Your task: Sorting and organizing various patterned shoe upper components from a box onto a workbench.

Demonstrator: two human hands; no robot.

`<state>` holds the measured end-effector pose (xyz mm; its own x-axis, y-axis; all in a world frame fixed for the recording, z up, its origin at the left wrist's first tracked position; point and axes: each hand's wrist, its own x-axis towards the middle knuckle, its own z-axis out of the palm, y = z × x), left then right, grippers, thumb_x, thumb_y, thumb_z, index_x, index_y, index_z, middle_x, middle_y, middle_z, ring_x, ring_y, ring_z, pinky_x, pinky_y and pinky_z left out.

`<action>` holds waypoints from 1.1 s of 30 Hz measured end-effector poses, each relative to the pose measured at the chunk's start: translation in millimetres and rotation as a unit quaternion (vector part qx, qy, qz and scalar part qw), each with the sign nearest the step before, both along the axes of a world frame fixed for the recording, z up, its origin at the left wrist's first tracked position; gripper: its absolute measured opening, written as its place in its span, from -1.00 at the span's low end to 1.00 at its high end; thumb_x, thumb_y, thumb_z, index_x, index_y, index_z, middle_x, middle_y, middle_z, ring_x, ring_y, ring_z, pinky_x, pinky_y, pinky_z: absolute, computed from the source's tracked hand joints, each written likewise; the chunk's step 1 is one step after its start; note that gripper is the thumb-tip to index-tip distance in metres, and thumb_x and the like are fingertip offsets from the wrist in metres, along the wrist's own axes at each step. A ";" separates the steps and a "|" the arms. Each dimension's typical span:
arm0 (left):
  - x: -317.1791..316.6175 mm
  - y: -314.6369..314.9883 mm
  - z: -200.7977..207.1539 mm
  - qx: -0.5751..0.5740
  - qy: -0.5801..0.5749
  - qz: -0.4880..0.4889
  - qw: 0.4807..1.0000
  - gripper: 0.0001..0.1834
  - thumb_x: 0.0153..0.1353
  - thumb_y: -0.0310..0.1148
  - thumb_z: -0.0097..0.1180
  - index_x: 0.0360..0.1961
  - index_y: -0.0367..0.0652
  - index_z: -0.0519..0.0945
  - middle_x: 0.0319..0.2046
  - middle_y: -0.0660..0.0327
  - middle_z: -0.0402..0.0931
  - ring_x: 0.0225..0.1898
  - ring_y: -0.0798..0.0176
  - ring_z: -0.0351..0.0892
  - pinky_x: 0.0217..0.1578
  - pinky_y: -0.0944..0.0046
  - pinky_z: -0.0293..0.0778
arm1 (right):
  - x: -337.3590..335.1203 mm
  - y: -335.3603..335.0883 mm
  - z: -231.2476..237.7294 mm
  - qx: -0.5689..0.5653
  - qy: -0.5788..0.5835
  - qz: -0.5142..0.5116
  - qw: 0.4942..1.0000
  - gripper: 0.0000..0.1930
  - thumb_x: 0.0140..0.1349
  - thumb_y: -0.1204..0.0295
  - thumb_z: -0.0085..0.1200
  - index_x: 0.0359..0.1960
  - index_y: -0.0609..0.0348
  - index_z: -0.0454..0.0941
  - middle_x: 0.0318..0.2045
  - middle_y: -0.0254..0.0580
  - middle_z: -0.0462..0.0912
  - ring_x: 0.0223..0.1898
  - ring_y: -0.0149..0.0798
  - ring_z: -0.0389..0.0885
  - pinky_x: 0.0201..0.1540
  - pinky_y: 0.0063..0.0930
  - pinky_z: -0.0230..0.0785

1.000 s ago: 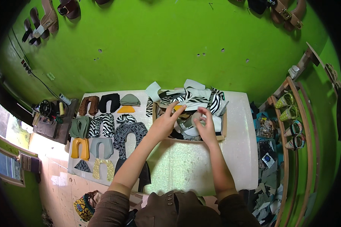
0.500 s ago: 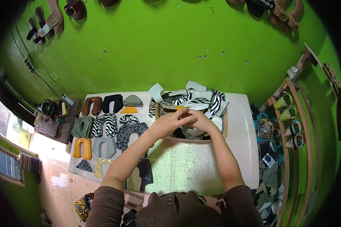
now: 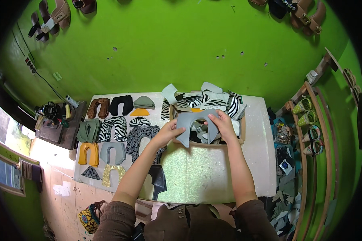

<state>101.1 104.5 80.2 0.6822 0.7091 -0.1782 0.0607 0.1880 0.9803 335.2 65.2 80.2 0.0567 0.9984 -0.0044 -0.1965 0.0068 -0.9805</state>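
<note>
Between my two hands is a flat grey U-shaped cut piece point(image 3: 192, 116), its arms pointing toward me. My left hand point(image 3: 167, 133) pinches its left arm, and my right hand point(image 3: 223, 124) grips it at the upper right, thumb on top. The piece is just above an open cardboard box point(image 3: 243, 135) filled with scraps, among them zebra-print pieces point(image 3: 212, 105), pale grey-white ones and a bit of yellow. Part of the box's contents is hidden behind the grey piece and my hands.
Left on the white table point(image 3: 255, 160) lie sorted U-shaped pieces: brown point(image 3: 97, 107), black point(image 3: 120, 105), zebra-print point(image 3: 119, 127), yellow point(image 3: 93, 153), light grey point(image 3: 118, 151), gold glitter point(image 3: 107, 176). A black piece point(image 3: 159, 180) lies near the front edge. A wooden sandal rack point(image 3: 305, 132) stands right.
My hands were together over the box with no piece clearly visible. Now they are apart, holding the grey U-shaped piece spread between them. The view has shifted slightly.
</note>
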 end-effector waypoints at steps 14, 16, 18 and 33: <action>-116.0 1.1 -40.8 -0.316 -0.352 0.106 0.875 -0.75 0.21 -0.40 -0.02 -0.11 -0.29 0.38 -0.27 0.16 0.46 -0.31 0.28 0.49 -0.28 0.26 0.48 | -139.8 13.7 -30.1 -0.111 0.335 0.127 0.927 -0.57 0.19 0.53 -0.04 0.11 0.22 0.21 -0.10 -0.06 0.51 -0.12 -0.23 0.54 -0.08 -0.33 0.45; -143.7 4.6 -50.2 -0.327 -0.337 0.145 0.871 -0.77 0.23 -0.39 -0.03 -0.12 -0.26 0.39 -0.28 0.17 0.48 -0.33 0.30 0.49 -0.30 0.28 0.46 | -168.7 19.6 -41.5 -0.123 0.342 0.147 0.920 -0.56 0.18 0.54 -0.04 0.12 0.22 0.20 -0.05 -0.05 0.48 -0.06 -0.21 0.51 -0.03 -0.30 0.42; -171.0 6.1 -59.2 -0.329 -0.323 0.193 0.866 -0.75 0.24 -0.36 -0.03 -0.11 -0.27 0.39 -0.29 0.19 0.49 -0.34 0.31 0.49 -0.28 0.28 0.46 | -199.0 24.2 -49.1 -0.148 0.357 0.154 0.909 -0.58 0.18 0.56 -0.04 0.10 0.26 0.23 -0.05 -0.03 0.49 -0.03 -0.20 0.50 -0.01 -0.32 0.40; -351.2 -45.0 -140.7 -0.271 -0.186 0.363 0.872 -0.70 0.27 -0.46 -0.20 0.01 -0.30 0.32 -0.15 0.11 0.43 -0.09 0.22 0.44 -0.06 0.25 0.39 | -378.3 17.7 -132.7 -0.301 0.351 0.159 0.872 -0.56 0.21 0.61 -0.23 0.17 0.27 0.18 0.04 -0.08 0.40 0.03 -0.21 0.44 0.10 -0.34 0.29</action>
